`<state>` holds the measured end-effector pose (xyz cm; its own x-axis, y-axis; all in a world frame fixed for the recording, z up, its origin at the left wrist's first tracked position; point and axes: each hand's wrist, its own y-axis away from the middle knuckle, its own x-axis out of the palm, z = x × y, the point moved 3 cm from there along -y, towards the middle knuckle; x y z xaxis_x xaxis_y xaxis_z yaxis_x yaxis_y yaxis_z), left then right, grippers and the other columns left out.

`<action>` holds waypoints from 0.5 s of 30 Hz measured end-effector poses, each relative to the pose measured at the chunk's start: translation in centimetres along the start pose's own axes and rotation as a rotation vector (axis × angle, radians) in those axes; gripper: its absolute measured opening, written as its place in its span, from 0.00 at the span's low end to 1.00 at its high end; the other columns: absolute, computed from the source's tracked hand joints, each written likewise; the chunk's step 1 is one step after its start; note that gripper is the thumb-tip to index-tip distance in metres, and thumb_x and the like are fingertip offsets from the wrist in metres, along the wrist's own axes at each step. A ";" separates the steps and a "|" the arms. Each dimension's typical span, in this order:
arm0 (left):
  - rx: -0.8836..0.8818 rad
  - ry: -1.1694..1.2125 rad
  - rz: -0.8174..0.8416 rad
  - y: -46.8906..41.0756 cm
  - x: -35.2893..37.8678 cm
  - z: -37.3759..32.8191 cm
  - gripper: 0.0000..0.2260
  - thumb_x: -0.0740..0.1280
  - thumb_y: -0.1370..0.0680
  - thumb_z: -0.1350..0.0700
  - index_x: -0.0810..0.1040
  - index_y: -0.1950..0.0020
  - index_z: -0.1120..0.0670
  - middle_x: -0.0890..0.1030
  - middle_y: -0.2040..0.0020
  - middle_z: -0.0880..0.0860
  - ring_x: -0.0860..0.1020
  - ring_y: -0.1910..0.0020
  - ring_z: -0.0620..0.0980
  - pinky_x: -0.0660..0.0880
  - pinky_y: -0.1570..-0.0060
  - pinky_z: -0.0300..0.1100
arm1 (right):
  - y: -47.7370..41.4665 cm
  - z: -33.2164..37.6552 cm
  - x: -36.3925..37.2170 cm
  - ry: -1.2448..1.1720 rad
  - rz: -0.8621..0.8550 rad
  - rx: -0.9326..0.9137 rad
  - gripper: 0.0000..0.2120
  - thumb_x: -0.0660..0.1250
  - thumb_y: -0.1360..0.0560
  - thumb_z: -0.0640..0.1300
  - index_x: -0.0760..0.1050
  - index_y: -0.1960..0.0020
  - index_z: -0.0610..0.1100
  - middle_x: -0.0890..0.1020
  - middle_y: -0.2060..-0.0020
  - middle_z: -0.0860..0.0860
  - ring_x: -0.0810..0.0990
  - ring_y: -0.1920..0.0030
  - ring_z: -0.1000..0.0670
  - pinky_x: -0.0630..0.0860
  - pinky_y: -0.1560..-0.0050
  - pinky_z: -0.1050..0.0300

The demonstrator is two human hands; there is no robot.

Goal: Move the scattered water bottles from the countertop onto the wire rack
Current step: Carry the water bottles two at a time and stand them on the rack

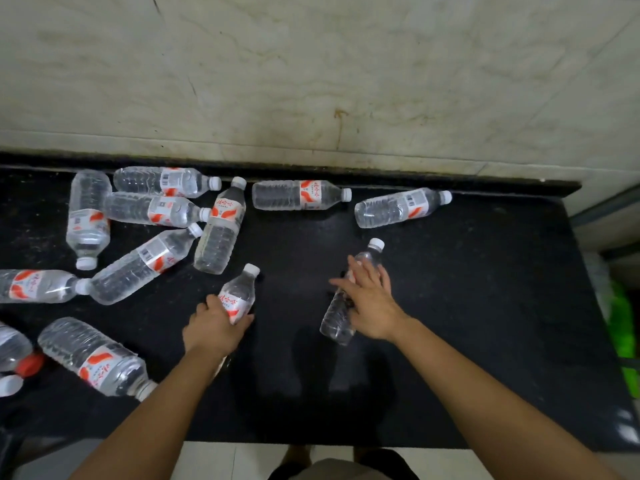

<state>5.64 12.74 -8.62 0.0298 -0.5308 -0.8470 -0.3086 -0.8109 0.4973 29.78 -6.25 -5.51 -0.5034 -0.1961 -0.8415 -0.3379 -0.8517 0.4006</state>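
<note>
Several clear water bottles with red-and-white labels lie scattered on a black countertop point(467, 306). My left hand point(213, 329) grips one bottle point(239, 294) around its lower half, cap pointing away from me. My right hand point(370, 303) lies over the middle of another bottle point(337, 317), fingers fairly straight and spread, its white cap point(376, 244) pointing up-right. No wire rack is in view.
Two bottles point(299, 195) point(398, 207) lie along the back wall. A cluster of bottles point(152, 209) fills the left side, with one point(95, 356) near the front left. A red cap point(30, 364) sits at the left edge. Green bag point(621, 327) beyond the right edge.
</note>
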 end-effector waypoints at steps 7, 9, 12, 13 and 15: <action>0.028 0.094 -0.033 1.5 2.1 -2.6 0.32 0.67 0.27 0.33 0.65 0.38 0.57 0.73 0.39 0.59 0.75 0.41 0.61 0.76 0.48 0.55 | -2.2 0.0 1.2 -0.487 -0.265 0.759 0.59 0.70 0.34 0.74 0.46 0.18 0.45 0.60 0.24 0.40 0.60 0.24 0.38 0.61 0.25 0.42; 0.022 0.146 -0.054 1.9 2.3 -2.4 0.31 0.69 0.28 0.34 0.66 0.38 0.55 0.74 0.41 0.58 0.76 0.43 0.60 0.77 0.48 0.57 | -2.2 -0.1 2.5 -0.698 -0.187 0.889 0.53 0.73 0.36 0.69 0.56 0.22 0.44 0.70 0.31 0.41 0.72 0.33 0.39 0.73 0.33 0.42; -0.012 0.252 -0.042 2.1 1.9 -2.0 0.31 0.72 0.30 0.35 0.70 0.39 0.54 0.76 0.44 0.56 0.78 0.45 0.58 0.77 0.49 0.53 | -1.5 -0.4 2.8 -0.899 -0.194 0.916 0.37 0.76 0.38 0.60 0.71 0.35 0.45 0.80 0.43 0.46 0.82 0.46 0.44 0.81 0.45 0.48; -0.021 0.281 -0.034 2.1 1.6 -1.8 0.30 0.72 0.31 0.34 0.72 0.39 0.54 0.78 0.45 0.55 0.79 0.47 0.57 0.77 0.49 0.51 | -1.2 -0.5 2.7 -0.922 -0.211 0.893 0.32 0.77 0.39 0.59 0.75 0.40 0.46 0.83 0.48 0.48 0.83 0.50 0.46 0.82 0.47 0.49; -0.029 0.328 -0.035 2.2 0.7 -1.6 0.29 0.73 0.31 0.34 0.75 0.41 0.53 0.81 0.48 0.54 0.80 0.48 0.57 0.76 0.50 0.48 | -0.3 -0.3 1.8 -0.945 -0.255 0.847 0.28 0.77 0.43 0.57 0.78 0.46 0.49 0.85 0.53 0.50 0.84 0.54 0.48 0.83 0.48 0.48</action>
<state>6.49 10.21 -7.80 0.3460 -0.5498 -0.7603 -0.2752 -0.8342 0.4779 29.23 -6.53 -7.30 -0.5968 0.6383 -0.4862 -0.7277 -0.1752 0.6632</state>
